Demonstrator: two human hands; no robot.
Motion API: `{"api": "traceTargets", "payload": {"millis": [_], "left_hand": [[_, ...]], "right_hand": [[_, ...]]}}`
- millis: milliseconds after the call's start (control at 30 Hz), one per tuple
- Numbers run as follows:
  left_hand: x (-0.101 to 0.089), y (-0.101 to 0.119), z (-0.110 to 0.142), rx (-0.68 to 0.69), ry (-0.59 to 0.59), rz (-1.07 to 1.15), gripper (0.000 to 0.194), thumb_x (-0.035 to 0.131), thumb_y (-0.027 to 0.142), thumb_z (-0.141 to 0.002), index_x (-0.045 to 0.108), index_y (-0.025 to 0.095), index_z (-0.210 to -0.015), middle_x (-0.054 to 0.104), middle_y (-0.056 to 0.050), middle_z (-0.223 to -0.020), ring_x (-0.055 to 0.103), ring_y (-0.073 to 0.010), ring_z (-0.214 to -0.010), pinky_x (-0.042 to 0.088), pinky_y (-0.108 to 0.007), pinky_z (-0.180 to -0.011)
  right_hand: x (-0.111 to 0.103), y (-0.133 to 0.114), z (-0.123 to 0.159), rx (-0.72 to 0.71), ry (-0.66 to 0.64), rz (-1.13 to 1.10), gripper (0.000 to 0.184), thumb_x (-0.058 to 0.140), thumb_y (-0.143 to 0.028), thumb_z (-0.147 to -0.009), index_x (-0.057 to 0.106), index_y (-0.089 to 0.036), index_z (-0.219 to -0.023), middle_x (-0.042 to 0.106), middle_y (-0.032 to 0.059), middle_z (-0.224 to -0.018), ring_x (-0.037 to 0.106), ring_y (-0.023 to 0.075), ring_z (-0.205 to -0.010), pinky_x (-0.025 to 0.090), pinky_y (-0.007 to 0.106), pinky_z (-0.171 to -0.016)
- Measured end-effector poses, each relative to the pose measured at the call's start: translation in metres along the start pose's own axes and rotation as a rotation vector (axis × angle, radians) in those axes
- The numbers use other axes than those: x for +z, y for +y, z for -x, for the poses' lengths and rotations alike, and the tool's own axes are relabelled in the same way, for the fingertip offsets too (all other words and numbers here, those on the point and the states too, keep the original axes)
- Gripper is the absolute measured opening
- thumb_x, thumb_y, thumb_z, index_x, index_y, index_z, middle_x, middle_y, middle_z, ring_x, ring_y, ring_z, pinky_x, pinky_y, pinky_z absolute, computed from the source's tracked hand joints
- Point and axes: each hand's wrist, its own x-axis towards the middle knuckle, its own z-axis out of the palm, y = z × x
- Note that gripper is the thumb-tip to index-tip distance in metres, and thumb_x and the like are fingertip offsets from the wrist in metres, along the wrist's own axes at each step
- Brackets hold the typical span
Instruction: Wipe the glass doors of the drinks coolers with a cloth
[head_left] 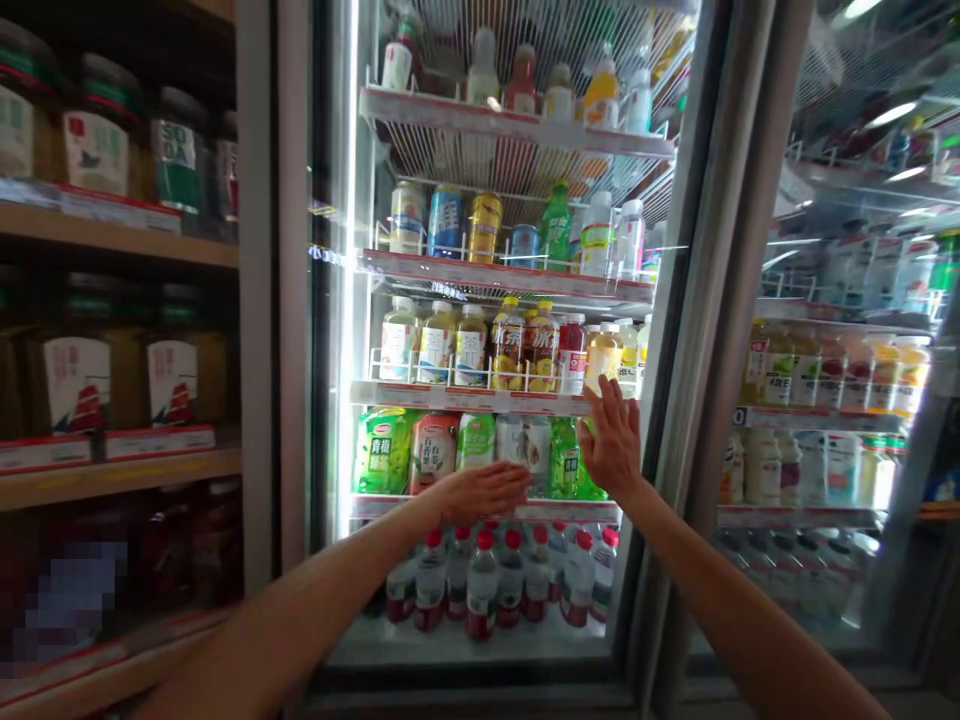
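Observation:
My left hand [484, 490] stretches across from the left, fingers extended to the right and nothing in it. It is in front of the row of large green, red and clear drink bottles, partly covering a clear bottle [523, 440]. My right hand [613, 440] is raised with its palm toward the shelves and fingers pointing up, holding nothing. Nearest to it are a pale yellow bottle [604, 352] and a green bottle [566, 460]. Whether either hand touches anything, I cannot tell. Both are before a lit drinks fridge [480, 398] with faint reflections over its front.
Upper fridge shelves carry cans [446, 222] and bottles [555, 225]; red-capped water bottles [481, 585] stand at the bottom. A metal door frame [716, 300] rises on the right, beside another fridge section [817, 417]. Wooden shelves [120, 235] with jars [97, 140] stand left.

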Motion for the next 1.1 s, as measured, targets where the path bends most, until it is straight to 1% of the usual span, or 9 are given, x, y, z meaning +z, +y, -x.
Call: {"api": "traceTargets", "payload": {"millis": [200, 267, 367, 433, 633, 700, 867, 1033, 1100], "left_hand": [[-0.030, -0.059, 0.032, -0.689, 0.153, -0.185, 0.047, 0.044, 0.016, -0.083, 0.040, 0.018, -0.130, 0.035, -0.011, -0.141, 0.018, -0.0231, -0.136, 0.029, -0.045, -0.108], [-0.029, -0.048, 0.038, -0.641, 0.120, -0.175, 0.047, 0.045, 0.017, -0.082, 0.041, 0.018, -0.129, 0.037, -0.011, -0.140, 0.020, -0.0226, -0.135, 0.029, -0.044, -0.109], [-0.024, -0.017, 0.051, -0.233, -0.021, -0.056, 0.043, 0.047, 0.020, -0.083, 0.045, 0.022, -0.126, 0.042, -0.005, -0.138, 0.028, -0.0167, -0.133, 0.028, -0.036, -0.110], [-0.027, -0.014, 0.065, -0.117, -0.067, -0.012, 0.040, 0.047, 0.021, -0.084, 0.046, 0.023, -0.124, 0.042, -0.004, -0.138, 0.029, -0.0147, -0.132, 0.028, -0.034, -0.110], [-0.052, -0.064, 0.106, -0.806, 0.168, -0.255, 0.048, 0.046, 0.014, -0.082, 0.039, 0.015, -0.129, 0.034, -0.015, -0.141, 0.016, -0.0239, -0.136, 0.031, -0.047, -0.108], [-0.050, -0.054, 0.109, -0.751, 0.179, -0.256, 0.049, 0.047, 0.014, -0.081, 0.039, 0.015, -0.129, 0.035, -0.015, -0.141, 0.015, -0.0253, -0.136, 0.032, -0.047, -0.106], [-0.044, -0.030, 0.122, -0.305, 0.006, -0.118, 0.043, 0.047, 0.015, -0.083, 0.044, 0.022, -0.125, 0.044, -0.007, -0.136, 0.028, -0.0179, -0.133, 0.033, -0.037, -0.107], [-0.060, -0.073, 0.137, -0.901, 0.279, -0.277, 0.050, 0.044, 0.014, -0.083, 0.034, 0.016, -0.133, 0.026, -0.013, -0.145, 0.016, -0.0247, -0.136, 0.029, -0.048, -0.108], [-0.057, -0.069, 0.132, -0.977, 0.353, -0.324, 0.055, 0.042, 0.014, -0.084, 0.026, 0.016, -0.136, 0.019, -0.014, -0.148, 0.012, -0.0267, -0.137, 0.029, -0.052, -0.107]], "right_hand": [[0.000, -0.020, -0.013, -0.009, -0.006, -0.042, 0.058, 0.037, -0.028, -0.087, 0.018, -0.024, -0.142, 0.018, 0.0075, -0.150, 0.014, 0.0231, -0.138, 0.017, 0.050, -0.108], [0.004, -0.033, -0.016, -0.022, -0.007, -0.061, 0.059, 0.037, -0.028, -0.087, 0.016, -0.024, -0.142, 0.018, 0.0071, -0.150, 0.014, 0.0229, -0.138, 0.017, 0.050, -0.109], [0.010, -0.053, -0.017, -0.071, -0.026, -0.088, 0.060, 0.038, -0.028, -0.087, 0.016, -0.025, -0.142, 0.018, 0.0068, -0.150, 0.015, 0.0231, -0.137, 0.017, 0.050, -0.109], [0.016, -0.063, -0.018, -0.108, -0.027, -0.098, 0.060, 0.038, -0.028, -0.086, 0.016, -0.025, -0.142, 0.017, 0.0064, -0.150, 0.015, 0.0232, -0.137, 0.017, 0.049, -0.109], [0.035, -0.074, -0.025, -0.109, 0.004, -0.095, 0.061, 0.039, -0.028, -0.087, 0.014, -0.026, -0.142, 0.014, 0.0065, -0.151, 0.014, 0.0232, -0.138, 0.014, 0.050, -0.109], [0.043, -0.073, -0.022, -0.117, 0.007, -0.098, 0.062, 0.040, -0.028, -0.086, 0.014, -0.026, -0.142, 0.016, 0.0060, -0.150, 0.014, 0.0235, -0.138, 0.014, 0.050, -0.109], [0.057, -0.071, -0.013, -0.149, 0.033, -0.099, 0.065, 0.043, -0.027, -0.085, 0.013, -0.027, -0.142, 0.017, 0.0052, -0.150, 0.014, 0.0239, -0.138, 0.012, 0.051, -0.109], [0.059, -0.071, -0.013, -0.143, 0.055, -0.097, 0.065, 0.043, -0.028, -0.085, 0.013, -0.028, -0.142, 0.016, 0.0051, -0.150, 0.016, 0.0246, -0.137, 0.012, 0.051, -0.109], [0.058, -0.072, -0.013, -0.141, 0.053, -0.109, 0.064, 0.043, -0.029, -0.086, 0.013, -0.028, -0.142, 0.016, 0.0050, -0.150, 0.016, 0.0247, -0.137, 0.011, 0.051, -0.109]]}}
